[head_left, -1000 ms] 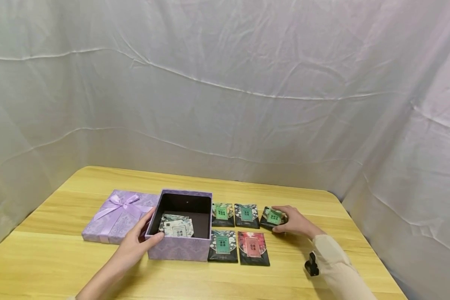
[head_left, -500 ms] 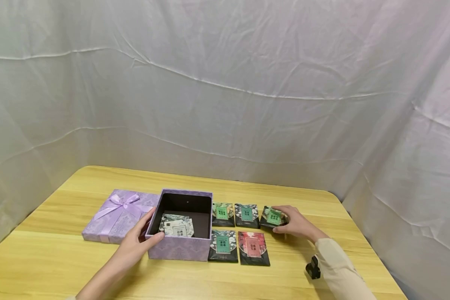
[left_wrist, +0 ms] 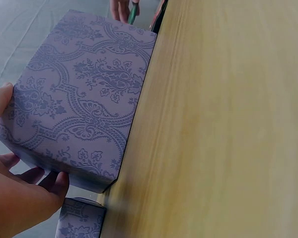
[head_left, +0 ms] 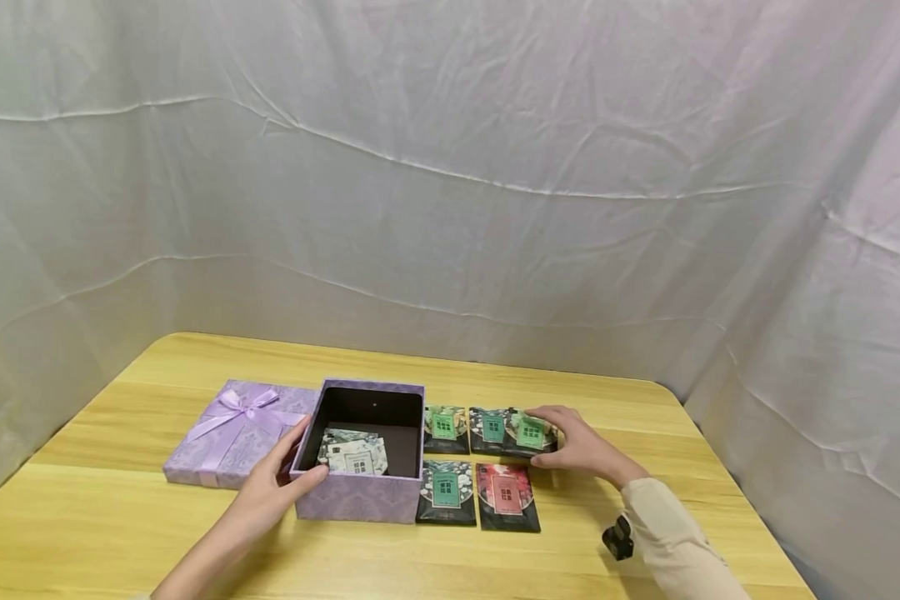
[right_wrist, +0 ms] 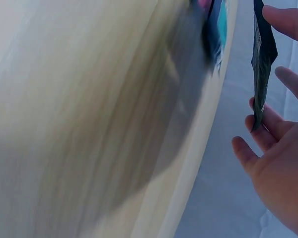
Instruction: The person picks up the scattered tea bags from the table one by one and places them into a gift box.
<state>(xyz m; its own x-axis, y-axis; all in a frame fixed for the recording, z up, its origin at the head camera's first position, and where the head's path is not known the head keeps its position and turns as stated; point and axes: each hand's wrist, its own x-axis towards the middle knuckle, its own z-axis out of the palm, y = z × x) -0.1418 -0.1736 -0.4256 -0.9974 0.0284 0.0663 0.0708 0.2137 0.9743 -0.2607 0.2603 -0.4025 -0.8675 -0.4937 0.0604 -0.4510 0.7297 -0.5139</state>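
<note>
My left hand (head_left: 273, 485) grips the left front corner of the purple patterned box (head_left: 358, 498), thumb on the near rim; the left wrist view shows its fingers against the box wall (left_wrist: 74, 94). Pale sachets (head_left: 357, 457) lie inside the box. My right hand (head_left: 581, 446) pinches a green-labelled sachet (head_left: 530, 433) that overlaps the right side of a teal-labelled one (head_left: 492, 430). Seen edge-on in the right wrist view, the held sachet (right_wrist: 261, 69) is between thumb and fingers of the right hand (right_wrist: 283, 158), off the table.
Left of the box lies its purple lid (head_left: 249, 425) with a ribbon bow. Right of the box are another green-labelled sachet (head_left: 446, 429), a teal-labelled one (head_left: 446, 493) and a red-labelled one (head_left: 507, 497). A pale curtain (head_left: 450, 208) hangs behind the wooden table (head_left: 390, 567).
My right hand has moved left with the green-labelled sachet, which now covers part of the teal-labelled one. The left hand and box have stayed in place.
</note>
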